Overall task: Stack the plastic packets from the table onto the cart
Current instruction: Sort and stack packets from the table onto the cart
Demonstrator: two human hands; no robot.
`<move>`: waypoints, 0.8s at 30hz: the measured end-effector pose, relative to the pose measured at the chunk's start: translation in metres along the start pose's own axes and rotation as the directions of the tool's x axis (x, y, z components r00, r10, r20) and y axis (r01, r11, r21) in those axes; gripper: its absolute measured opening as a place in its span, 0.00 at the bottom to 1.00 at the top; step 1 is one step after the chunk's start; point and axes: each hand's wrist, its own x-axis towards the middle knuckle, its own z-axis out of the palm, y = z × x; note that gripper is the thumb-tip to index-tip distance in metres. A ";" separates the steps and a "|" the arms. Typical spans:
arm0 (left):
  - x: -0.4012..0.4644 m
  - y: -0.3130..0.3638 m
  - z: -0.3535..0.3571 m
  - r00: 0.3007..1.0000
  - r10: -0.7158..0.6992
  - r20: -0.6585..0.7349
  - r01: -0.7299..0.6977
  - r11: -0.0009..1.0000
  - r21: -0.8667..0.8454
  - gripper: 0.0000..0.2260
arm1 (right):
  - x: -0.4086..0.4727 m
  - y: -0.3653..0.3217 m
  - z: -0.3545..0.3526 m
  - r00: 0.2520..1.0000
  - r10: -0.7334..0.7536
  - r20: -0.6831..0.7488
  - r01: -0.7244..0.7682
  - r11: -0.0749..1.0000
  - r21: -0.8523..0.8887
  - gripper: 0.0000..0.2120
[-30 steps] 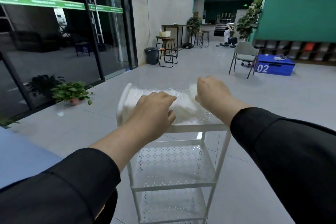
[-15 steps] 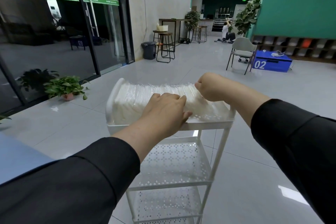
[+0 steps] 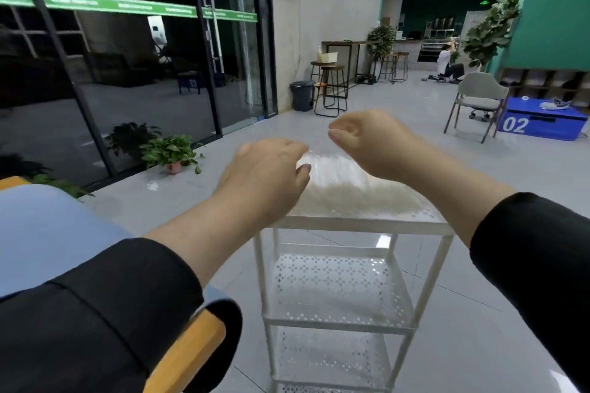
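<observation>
A white three-tier cart (image 3: 351, 224) with perforated shelves stands right in front of me. Clear plastic packets (image 3: 346, 183) with white contents lie in a row on its top shelf. My left hand (image 3: 266, 175) is palm down over the left end of the packets, fingers relaxed, its thumb near the plastic; it hides that end. My right hand (image 3: 367, 143) hovers just above the far right part of the packets with loosely curled fingers and nothing in it. The frame is motion-blurred, so I cannot tell if the left hand touches the packets.
The blue table (image 3: 48, 226) with a wood-coloured edge is at my lower left. Glass doors and potted plants (image 3: 170, 153) line the left. Stools, a bin (image 3: 302, 95), a grey chair (image 3: 477, 99) and a blue box marked 02 (image 3: 542, 123) stand farther off. A person sits far back.
Both hands have come up off the packets, the right one rising clear above them with its fist loosened. The packets stay on the top shelf.
</observation>
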 end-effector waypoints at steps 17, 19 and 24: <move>-0.467 -0.219 -0.183 0.517 -0.853 -0.070 0.820 0.470 0.327 0.20 | -0.120 -0.440 0.192 0.515 -0.805 0.295 0.586 0.581 0.564 0.21; -0.492 -0.230 -0.190 0.471 -0.878 -0.082 0.849 0.426 0.313 0.20 | -0.129 -0.475 0.216 0.474 -0.816 0.329 0.579 0.571 0.582 0.21; -0.515 -0.262 -0.192 0.431 -0.899 -0.075 0.879 0.399 0.263 0.19 | -0.141 -0.527 0.263 0.478 -0.774 0.415 0.565 0.633 0.528 0.25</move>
